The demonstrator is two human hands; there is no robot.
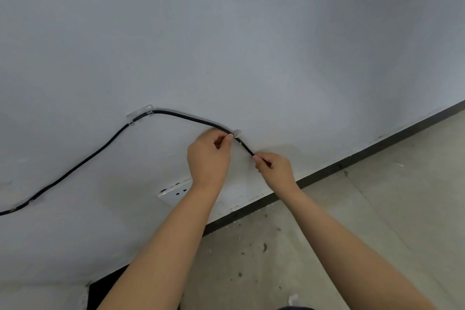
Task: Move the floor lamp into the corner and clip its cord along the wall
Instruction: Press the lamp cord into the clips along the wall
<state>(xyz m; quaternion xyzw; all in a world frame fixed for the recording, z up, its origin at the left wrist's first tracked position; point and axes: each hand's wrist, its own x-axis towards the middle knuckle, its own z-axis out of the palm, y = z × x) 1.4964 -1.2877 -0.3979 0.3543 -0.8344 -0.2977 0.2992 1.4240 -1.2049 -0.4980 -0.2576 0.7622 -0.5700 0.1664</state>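
A black lamp cord [83, 161] runs along the white wall [251, 45] from the left edge, up through a clear clip [140, 114], then down to the right. My left hand [208, 158] pinches the cord at a second clear clip [236, 132], fingertips pressed against it. My right hand [275, 170] grips the cord just below and to the right, holding it taut. A third clip [31, 201] holds the cord at the far left. The floor lamp itself is out of view.
A white wall socket [173, 192] sits under my left wrist. A dark skirting strip [352, 158] runs along the foot of the wall. The pale tiled floor [377, 209] carries dirt specks, and a dark gap [100, 294] shows at bottom left.
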